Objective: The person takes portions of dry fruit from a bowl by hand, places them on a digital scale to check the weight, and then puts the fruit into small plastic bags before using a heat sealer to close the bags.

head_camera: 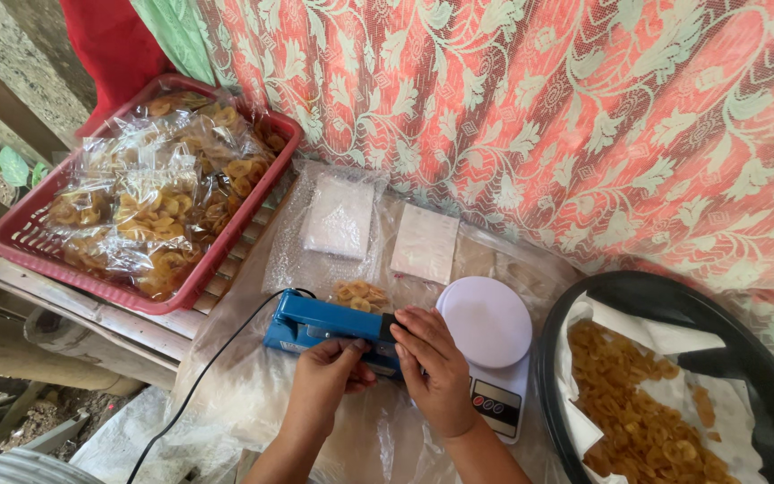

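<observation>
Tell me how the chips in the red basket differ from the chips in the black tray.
The chips in the red basket are sealed in clear bags; those in the black tray lie loose on white paper. The bagged ones are piled in separate packs; the loose ones spread in one heap. Both are yellow-orange round slices.

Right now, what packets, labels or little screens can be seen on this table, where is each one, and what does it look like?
Sealed clear bags of yellow chips: heaped in the red tray, far left.
Bag of chips: under the blue sealer, which both hands press: left hand, right hand.
Two flat stacks of clear empty bags: behind the sealer.
Scale's button panel: white scale's front, dark rectangle with red buttons.
</observation>
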